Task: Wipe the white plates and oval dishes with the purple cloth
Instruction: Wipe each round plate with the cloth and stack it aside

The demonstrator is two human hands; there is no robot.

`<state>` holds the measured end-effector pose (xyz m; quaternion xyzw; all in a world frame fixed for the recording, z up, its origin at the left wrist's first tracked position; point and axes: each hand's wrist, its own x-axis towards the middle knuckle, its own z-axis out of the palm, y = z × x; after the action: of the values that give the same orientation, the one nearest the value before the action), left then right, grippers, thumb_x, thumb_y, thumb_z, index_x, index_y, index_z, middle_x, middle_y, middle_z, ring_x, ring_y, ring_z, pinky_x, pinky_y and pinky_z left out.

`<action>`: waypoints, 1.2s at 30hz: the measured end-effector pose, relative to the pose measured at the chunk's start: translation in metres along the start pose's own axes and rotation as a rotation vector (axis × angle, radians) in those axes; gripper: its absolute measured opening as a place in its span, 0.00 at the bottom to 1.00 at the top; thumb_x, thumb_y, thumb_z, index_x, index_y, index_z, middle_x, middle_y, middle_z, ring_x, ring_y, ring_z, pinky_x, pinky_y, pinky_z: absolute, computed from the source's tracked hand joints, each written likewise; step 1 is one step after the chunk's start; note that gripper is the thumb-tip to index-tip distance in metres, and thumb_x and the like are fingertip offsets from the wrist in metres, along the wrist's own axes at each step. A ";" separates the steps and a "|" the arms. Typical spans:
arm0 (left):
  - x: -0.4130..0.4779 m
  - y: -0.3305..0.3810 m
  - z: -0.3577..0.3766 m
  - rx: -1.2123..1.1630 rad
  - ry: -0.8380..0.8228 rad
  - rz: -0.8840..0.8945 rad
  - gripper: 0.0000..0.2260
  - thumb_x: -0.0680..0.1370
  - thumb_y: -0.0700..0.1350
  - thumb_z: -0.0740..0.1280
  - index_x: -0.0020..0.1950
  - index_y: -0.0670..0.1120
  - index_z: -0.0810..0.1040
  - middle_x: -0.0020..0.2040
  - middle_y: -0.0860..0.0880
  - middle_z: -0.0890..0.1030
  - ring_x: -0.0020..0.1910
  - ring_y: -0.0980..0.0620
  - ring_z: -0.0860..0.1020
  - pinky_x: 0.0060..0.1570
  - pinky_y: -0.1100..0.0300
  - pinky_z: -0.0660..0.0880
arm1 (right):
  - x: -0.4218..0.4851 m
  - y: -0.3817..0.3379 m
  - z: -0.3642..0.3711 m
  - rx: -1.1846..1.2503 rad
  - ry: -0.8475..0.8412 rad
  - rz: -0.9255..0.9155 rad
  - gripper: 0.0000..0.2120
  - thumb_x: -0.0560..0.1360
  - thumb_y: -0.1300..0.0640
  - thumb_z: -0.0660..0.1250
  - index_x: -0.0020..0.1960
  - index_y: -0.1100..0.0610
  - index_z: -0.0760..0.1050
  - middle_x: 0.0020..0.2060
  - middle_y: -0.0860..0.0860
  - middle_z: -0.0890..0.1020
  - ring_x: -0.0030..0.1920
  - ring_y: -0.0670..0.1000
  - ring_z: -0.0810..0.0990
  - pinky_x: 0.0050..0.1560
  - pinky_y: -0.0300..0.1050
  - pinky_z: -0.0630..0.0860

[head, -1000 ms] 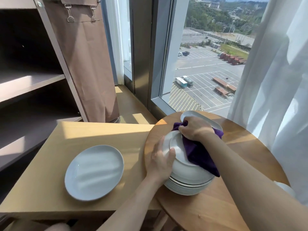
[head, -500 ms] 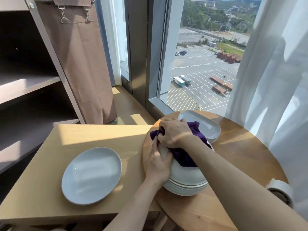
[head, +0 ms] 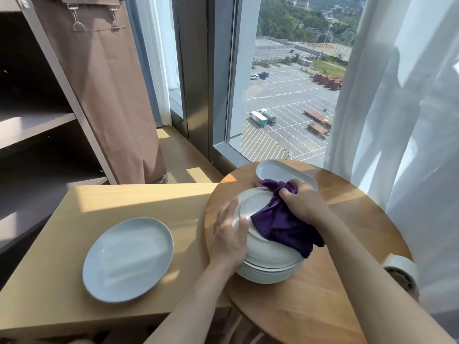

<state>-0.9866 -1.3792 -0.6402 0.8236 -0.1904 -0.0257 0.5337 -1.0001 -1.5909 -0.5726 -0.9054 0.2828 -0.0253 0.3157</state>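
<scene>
A stack of white plates (head: 270, 266) stands on the round wooden table (head: 323, 294). The top plate (head: 250, 204) is tilted up on its left side. My left hand (head: 229, 235) grips its left rim, thumb over the edge. My right hand (head: 304, 203) clutches the purple cloth (head: 280, 227) and presses it on the top plate's right part; the cloth hangs over the stack's right side. A white oval dish (head: 278, 171) lies just behind the stack. Another white oval dish (head: 128, 259) lies alone on the rectangular wooden table (head: 62, 281) to the left.
A roll of tape (head: 402, 271) sits at the round table's right edge. White curtains (head: 402, 120) hang at the right, a window behind. A dark shelf unit (head: 37, 120) and a brown fabric cover (head: 111, 95) stand at the left.
My right hand has slid the purple cloth from the plate's left side to its right and far edge. The left hand keeps hold of the rim. The camera view shifted slightly.
</scene>
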 end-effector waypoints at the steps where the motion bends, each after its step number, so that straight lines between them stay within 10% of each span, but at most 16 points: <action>1: 0.000 0.000 0.000 -0.002 -0.002 0.000 0.28 0.84 0.60 0.53 0.80 0.47 0.64 0.79 0.51 0.64 0.76 0.62 0.57 0.69 0.76 0.48 | -0.008 0.006 0.001 0.011 0.036 -0.007 0.13 0.79 0.44 0.60 0.58 0.49 0.74 0.53 0.50 0.76 0.51 0.54 0.75 0.52 0.49 0.68; 5: 0.003 0.000 -0.001 -0.011 -0.040 -0.030 0.31 0.80 0.59 0.53 0.80 0.47 0.65 0.79 0.48 0.65 0.78 0.53 0.61 0.75 0.63 0.55 | -0.038 0.014 0.006 0.127 0.140 0.008 0.09 0.80 0.46 0.60 0.52 0.51 0.73 0.53 0.56 0.77 0.53 0.59 0.76 0.56 0.52 0.71; 14: 0.005 -0.003 -0.006 0.011 -0.112 -0.062 0.28 0.84 0.61 0.53 0.81 0.49 0.61 0.80 0.48 0.62 0.79 0.49 0.60 0.77 0.54 0.58 | -0.112 0.004 0.047 -0.153 0.309 -0.079 0.31 0.78 0.37 0.55 0.77 0.51 0.65 0.76 0.55 0.63 0.75 0.59 0.59 0.75 0.58 0.59; 21: 0.013 -0.001 -0.011 -0.039 -0.152 -0.085 0.21 0.87 0.47 0.53 0.81 0.48 0.62 0.80 0.48 0.63 0.80 0.48 0.59 0.79 0.50 0.56 | -0.118 -0.012 0.059 -0.498 0.269 -0.273 0.30 0.77 0.36 0.51 0.71 0.52 0.68 0.75 0.55 0.67 0.75 0.62 0.62 0.71 0.64 0.62; 36: 0.015 0.006 -0.023 -0.483 -0.217 -0.262 0.27 0.80 0.66 0.52 0.75 0.59 0.72 0.71 0.55 0.76 0.73 0.55 0.71 0.76 0.49 0.63 | -0.049 -0.085 0.065 -0.399 0.226 -0.413 0.16 0.78 0.45 0.65 0.57 0.57 0.73 0.54 0.54 0.78 0.53 0.57 0.77 0.45 0.47 0.70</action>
<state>-0.9691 -1.3666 -0.6224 0.6829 -0.1268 -0.2265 0.6829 -0.9845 -1.4745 -0.5682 -0.9793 0.1254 -0.1333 0.0866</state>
